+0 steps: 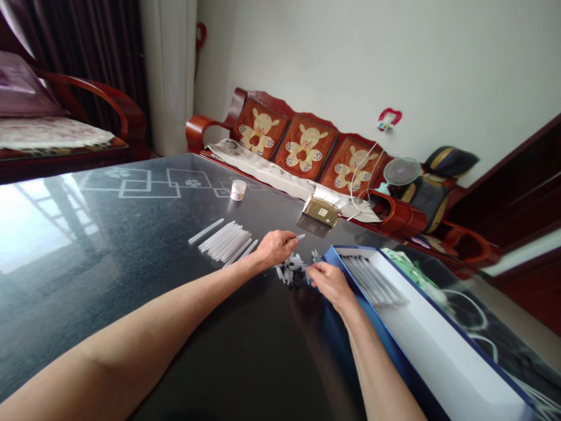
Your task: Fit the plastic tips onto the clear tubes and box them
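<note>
My left hand (277, 248) is closed on a slim whitish pen barrel (300, 237), whose pointed end sticks out past the fingertips. To its left, a row of similar white pen barrels (225, 241) lies on the dark table. My right hand (329, 282) pinches its fingers together at the right edge of a pile of small clear and black pen caps (291, 270); what they hold is too small to make out. Just beyond that hand are thin pen refills (316, 256). Beside it, a blue box with a white inside (442, 345) holds a row of clear pens with dark ends (372, 279).
A small white tub (238, 190) and a gold tissue box (321, 211) stand farther back on the glossy table (131, 245). Green-and-white packaging (416, 275) and white cables (471, 310) lie right of the blue box. A wooden sofa (280, 120) is behind.
</note>
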Motion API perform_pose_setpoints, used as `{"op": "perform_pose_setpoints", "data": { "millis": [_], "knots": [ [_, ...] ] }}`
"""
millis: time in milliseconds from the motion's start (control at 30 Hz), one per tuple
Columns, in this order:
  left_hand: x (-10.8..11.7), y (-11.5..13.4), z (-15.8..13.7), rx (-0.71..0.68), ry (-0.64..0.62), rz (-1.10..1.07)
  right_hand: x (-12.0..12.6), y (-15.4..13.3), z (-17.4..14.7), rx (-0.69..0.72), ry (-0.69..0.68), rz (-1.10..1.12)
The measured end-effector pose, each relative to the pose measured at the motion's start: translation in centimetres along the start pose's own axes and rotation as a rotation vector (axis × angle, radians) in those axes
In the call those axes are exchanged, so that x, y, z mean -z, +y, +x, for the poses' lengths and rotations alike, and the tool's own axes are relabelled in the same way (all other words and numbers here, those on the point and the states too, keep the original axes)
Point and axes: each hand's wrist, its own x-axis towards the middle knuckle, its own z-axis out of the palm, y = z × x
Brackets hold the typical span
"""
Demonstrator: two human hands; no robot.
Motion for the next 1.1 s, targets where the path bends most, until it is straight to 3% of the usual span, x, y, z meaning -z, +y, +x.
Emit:
{"op": "perform_pose_setpoints", "data": {
  "millis": [167,333,433,567,800,1000,1100],
  "knots": [
    [-0.5,0.3,-0.3,-0.054,-0.095,-0.063,-1.1,0.4,0.8,-0.047,0.102,0.858],
    [-0.7,0.5,-0.6,-0.121,-0.192,-0.048,-1.9,1.0,1.6,-0.056,0.138,1.237],
    [-0.9,0.3,-0.7,-0.219,-0.242,0.029,-2.1,1.4,1.8,-0.094,0.120,1.284],
    [-1.2,0.0,-0.7,-0.245,-0.219,0.058,-2.2,1.3,1.4,-0.117,0.057,1.263],
    [-1.1,0.1,-0.8,-0.215,-0.210,0.032,-2.6,0.2,0.3,-0.096,0.023,1.216],
    [-0.9,0.4,-0.7,-0.095,-0.296,0.017,-2.5,0.0,0.2,-0.037,0.025,1.152],
    [-1.3,0.3,-0.7,-0.087,-0.265,0.036,-2.5,-0.1,0.2,-0.036,0.036,1.160]
  ]
}}
